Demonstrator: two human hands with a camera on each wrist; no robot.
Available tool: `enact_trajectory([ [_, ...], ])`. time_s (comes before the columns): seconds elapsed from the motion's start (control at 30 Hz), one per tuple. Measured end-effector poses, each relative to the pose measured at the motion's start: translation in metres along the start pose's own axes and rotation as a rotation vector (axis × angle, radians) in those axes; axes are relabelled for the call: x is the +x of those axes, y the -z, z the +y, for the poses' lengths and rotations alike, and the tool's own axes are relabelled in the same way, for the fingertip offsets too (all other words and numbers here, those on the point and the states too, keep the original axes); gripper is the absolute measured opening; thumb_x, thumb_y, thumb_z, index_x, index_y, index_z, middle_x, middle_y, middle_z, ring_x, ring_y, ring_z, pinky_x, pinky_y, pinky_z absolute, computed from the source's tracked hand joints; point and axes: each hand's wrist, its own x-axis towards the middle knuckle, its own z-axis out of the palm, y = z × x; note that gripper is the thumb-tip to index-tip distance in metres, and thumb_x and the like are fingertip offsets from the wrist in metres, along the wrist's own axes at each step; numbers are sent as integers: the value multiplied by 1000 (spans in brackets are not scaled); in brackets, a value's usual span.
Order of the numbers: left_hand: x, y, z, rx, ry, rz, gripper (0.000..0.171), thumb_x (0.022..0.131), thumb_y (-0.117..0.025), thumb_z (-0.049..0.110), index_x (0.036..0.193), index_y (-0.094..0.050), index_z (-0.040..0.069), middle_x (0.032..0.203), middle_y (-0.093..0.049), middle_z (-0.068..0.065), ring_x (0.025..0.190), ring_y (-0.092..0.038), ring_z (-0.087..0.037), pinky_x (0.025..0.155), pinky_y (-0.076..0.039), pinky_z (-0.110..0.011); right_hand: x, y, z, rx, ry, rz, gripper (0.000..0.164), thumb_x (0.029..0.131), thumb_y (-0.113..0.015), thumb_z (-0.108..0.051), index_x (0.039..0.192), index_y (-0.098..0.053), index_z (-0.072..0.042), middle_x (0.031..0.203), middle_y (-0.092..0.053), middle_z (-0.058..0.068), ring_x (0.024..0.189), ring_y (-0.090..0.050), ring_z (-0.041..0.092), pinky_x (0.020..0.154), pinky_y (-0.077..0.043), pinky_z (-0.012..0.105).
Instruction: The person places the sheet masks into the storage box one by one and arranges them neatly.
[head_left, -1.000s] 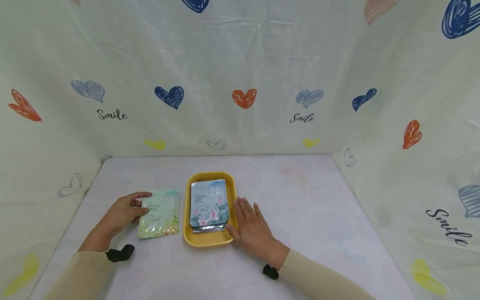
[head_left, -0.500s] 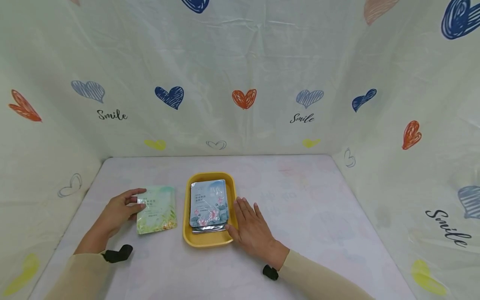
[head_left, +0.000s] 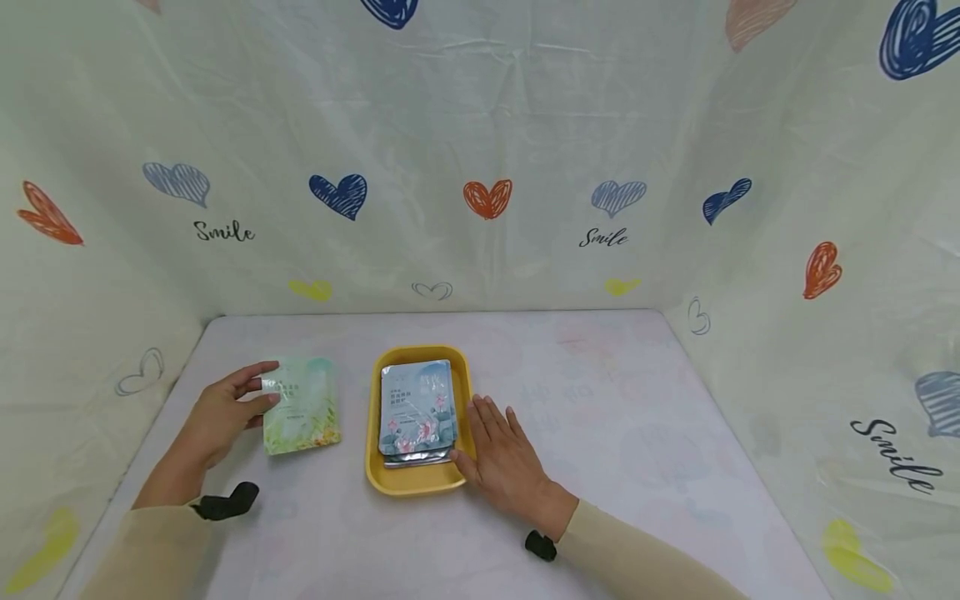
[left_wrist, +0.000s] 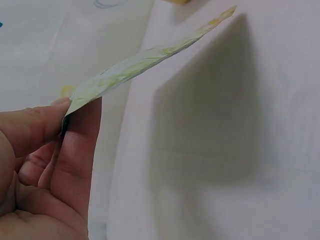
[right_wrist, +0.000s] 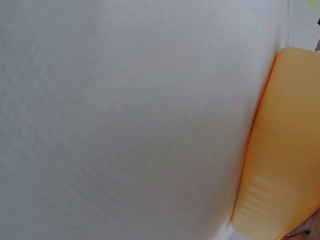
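Note:
My left hand [head_left: 225,408] pinches the left edge of a flat green sachet [head_left: 302,407] between thumb and fingers. In the left wrist view the sachet [left_wrist: 145,62] is seen nearly edge-on, raised off the table with its shadow below. My right hand [head_left: 510,462] lies with straight fingers along the right side of a yellow tray [head_left: 420,482], its thumb at the rim. Inside the tray a blue sachet [head_left: 417,407] with pink flowers lies on top of at least one more silvery-edged sachet. From the right wrist, the tray's outer wall [right_wrist: 280,145] fills the right side.
The white table [head_left: 637,450] extends around the tray, with its rounded far edge against a hanging cloth [head_left: 420,250] printed with hearts. Cloth also hangs at both sides. Black straps with small devices sit on both wrists.
The left hand has lifted the green sachet and moved it left and away from the tray, toward the far side. The right hand and tray have stayed in place.

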Motion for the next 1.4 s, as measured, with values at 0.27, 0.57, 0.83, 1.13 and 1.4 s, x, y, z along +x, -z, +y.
enact_trajectory([
  [0.27, -2, 1, 21, 6, -41, 54, 65, 105, -68, 21, 163, -39, 8, 140, -47, -16, 92, -59, 5, 75, -61, -20, 0, 0, -1, -4, -3, -1, 80, 110, -39, -56, 166, -27, 0, 174, -27, 15, 162, -25, 32, 130, -23, 56],
  [0.57, 0, -8, 55, -36, -107, 84, 64, 104, -70, 20, 161, -43, 10, 126, -58, 1, 93, -62, 5, 76, -60, -18, 0, 0, -1, -3, -4, -14, 81, 111, -38, -57, 166, -26, -1, 174, -26, 15, 162, -24, 32, 130, -23, 57],
  [0.83, 4, -32, 89, -161, -178, 52, 62, 103, -69, 6, 160, -45, 8, 117, -62, 12, 96, -65, 3, 76, -61, -20, -1, 1, -1, 9, -19, -24, 80, 110, -39, -57, 167, -25, -2, 175, -26, 14, 163, -23, 31, 131, -21, 57],
  [1.13, 14, -87, 114, -222, -137, -73, 59, 102, -67, 2, 158, -49, 12, 134, -58, -20, 99, -68, -8, 80, -63, -25, -1, -1, 1, 5, -1, 5, 79, 111, -42, -54, 165, -28, 0, 173, -28, 16, 161, -26, 32, 129, -25, 58],
  [1.4, 26, -129, 102, -237, -67, -115, 54, 102, -69, 4, 153, -55, 15, 131, -60, -15, 101, -65, -17, 78, -61, -24, 1, -1, 1, -4, 17, 32, 78, 111, -43, -53, 164, -30, 2, 172, -31, 17, 160, -29, 34, 128, -27, 58],
])
